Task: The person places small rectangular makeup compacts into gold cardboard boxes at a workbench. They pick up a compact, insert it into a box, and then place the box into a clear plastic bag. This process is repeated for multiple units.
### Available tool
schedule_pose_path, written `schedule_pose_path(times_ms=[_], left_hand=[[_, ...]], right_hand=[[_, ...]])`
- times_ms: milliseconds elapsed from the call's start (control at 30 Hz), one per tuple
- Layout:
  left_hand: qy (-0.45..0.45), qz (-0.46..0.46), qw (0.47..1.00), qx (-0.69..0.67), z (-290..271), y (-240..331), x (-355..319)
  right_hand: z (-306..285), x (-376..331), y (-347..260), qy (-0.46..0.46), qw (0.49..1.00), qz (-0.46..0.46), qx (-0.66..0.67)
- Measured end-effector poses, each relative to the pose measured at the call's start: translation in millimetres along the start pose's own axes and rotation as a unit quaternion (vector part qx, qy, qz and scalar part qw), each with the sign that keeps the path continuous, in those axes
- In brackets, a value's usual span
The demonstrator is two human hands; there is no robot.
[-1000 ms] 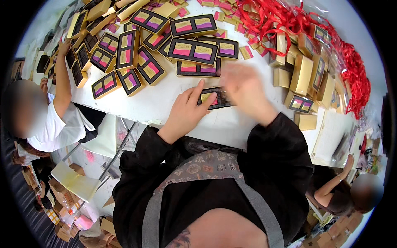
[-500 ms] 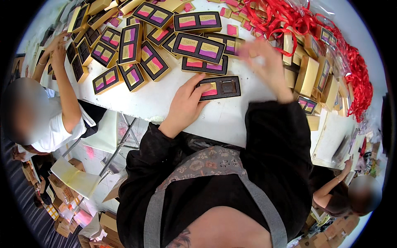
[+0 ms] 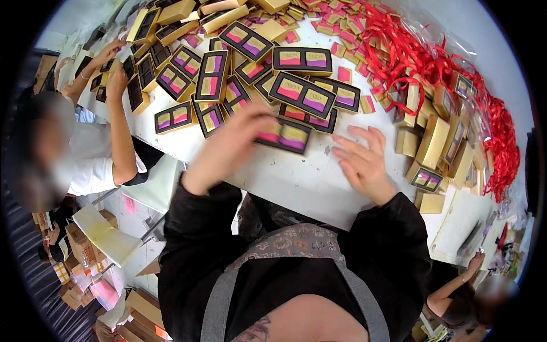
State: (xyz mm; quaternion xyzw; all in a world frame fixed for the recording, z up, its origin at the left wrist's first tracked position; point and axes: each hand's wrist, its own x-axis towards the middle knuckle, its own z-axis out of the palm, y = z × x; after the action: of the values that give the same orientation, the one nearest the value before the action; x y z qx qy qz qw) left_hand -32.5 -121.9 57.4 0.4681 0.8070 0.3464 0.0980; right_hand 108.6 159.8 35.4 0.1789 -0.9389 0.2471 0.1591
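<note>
At the table's near side lies a narrow chocolate box [image 3: 293,138] with a black inner tray, a pink-and-gold square and a purple-and-gold square side by side in it. My left hand [image 3: 228,145], blurred by motion, has its fingers curled over the box's left end. To the right of the box, my right hand [image 3: 363,162] hovers above the white table with fingers spread and nothing in them. Just beyond the box, a filled box [image 3: 302,95] lies across other filled boxes in a loose pile.
Wrapped squares [image 3: 342,25] are scattered at the back. Red ribbons [image 3: 393,51] heap at the right, above gold boxes [image 3: 432,141]. A person [image 3: 94,148] at the left reaches among dark-lined boxes [image 3: 137,94]; another person [image 3: 456,293] is at the lower right.
The box's bare right compartment now holds a purple-and-gold square. My left hand has shifted the box leftward towards the pile. My right hand has come back nearer, fingers spread. The view has shifted.
</note>
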Motion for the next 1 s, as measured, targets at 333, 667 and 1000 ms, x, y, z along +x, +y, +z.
schedule_pose_path(times_ms=[333, 667, 1000], left_hand=[[0.169, 0.187, 0.855, 0.454, -81, -97, 199], [0.211, 0.059, 0.946, 0.237, -87, -45, 219], [0.004, 0.002, 0.992, -0.123, 83, 5, -14]], right_hand=[[38, 26, 43, 0.167, 0.98, 0.091, 0.057], [21, -4, 91, 0.125, 0.971, 0.158, -0.13], [21, -23, 60, 0.111, 0.956, 0.232, -0.138]])
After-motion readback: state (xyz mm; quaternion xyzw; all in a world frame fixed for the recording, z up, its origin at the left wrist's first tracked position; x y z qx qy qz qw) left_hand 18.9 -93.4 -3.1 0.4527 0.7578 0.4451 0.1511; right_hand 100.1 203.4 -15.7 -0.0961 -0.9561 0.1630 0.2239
